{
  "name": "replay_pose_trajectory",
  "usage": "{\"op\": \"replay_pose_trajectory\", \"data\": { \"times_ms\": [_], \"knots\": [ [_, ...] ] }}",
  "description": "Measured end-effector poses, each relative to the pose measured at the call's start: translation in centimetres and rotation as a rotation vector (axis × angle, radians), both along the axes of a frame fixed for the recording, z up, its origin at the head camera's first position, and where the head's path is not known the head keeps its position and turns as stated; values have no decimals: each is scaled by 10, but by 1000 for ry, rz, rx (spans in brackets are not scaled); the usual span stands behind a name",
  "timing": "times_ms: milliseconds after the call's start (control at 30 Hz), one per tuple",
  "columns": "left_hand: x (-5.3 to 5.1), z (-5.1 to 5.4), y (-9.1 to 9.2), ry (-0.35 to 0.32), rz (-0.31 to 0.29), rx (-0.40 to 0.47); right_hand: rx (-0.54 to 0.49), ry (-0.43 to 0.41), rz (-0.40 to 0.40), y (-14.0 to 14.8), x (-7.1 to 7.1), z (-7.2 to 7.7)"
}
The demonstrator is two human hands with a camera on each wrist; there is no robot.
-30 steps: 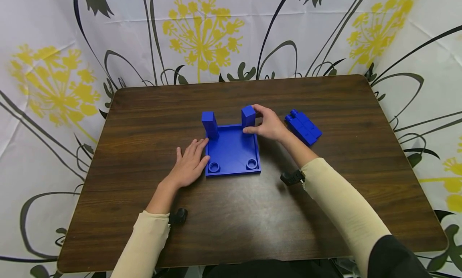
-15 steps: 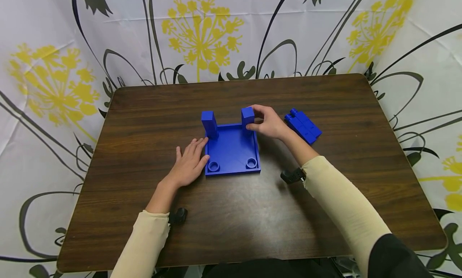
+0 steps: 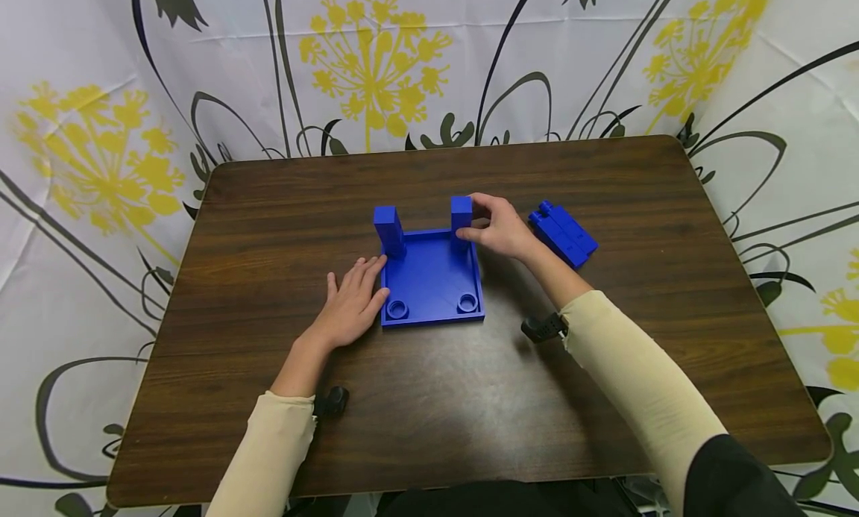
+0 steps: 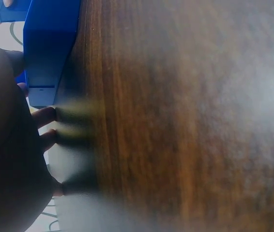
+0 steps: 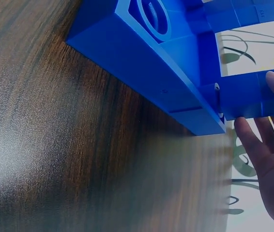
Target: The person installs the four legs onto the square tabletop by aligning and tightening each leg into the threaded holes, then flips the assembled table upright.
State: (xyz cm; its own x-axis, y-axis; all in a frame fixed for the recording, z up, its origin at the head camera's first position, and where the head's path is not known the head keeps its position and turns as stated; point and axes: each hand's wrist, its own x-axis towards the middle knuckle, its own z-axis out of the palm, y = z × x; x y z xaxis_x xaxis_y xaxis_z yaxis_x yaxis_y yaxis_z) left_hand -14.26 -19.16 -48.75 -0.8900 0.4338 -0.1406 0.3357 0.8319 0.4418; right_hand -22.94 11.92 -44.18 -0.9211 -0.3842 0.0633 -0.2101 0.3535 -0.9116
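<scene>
A square blue tray [image 3: 432, 278] with raised edges lies on the table, two round sockets in its near corners. A blue post [image 3: 388, 230] stands at its far left corner. At the far right corner my right hand [image 3: 499, 227] grips a second upright post [image 3: 461, 217] between thumb and fingers; the right wrist view shows this post [image 5: 248, 94] at the corner, fingers of the hand [image 5: 272, 169] around it. My left hand [image 3: 349, 304] lies flat with extended fingers, thumb and fingertips touching the tray's left edge. In the left wrist view the hand [image 4: 11, 140] is beside the tray wall [image 4: 50, 43].
Two blue posts [image 3: 562, 235] lie side by side on the brown table [image 3: 268, 226], right of the tray and close beyond my right forearm. A floral curtain [image 3: 241, 69] hangs behind the table.
The post in my right hand has shifted slightly and now looks more upright, with the right thumb a little higher on it. My left hand has stayed in place.
</scene>
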Motion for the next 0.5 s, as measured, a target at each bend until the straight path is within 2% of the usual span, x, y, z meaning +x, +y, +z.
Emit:
{"op": "replay_pose_trajectory", "data": {
  "times_ms": [300,500],
  "knots": [
    [-1,0,0,-1,-2,-5,-12,-28,57,3,-3,0],
    [-1,0,0,-2,-2,-2,-104,-102,124,4,-4,2]
  ]
}}
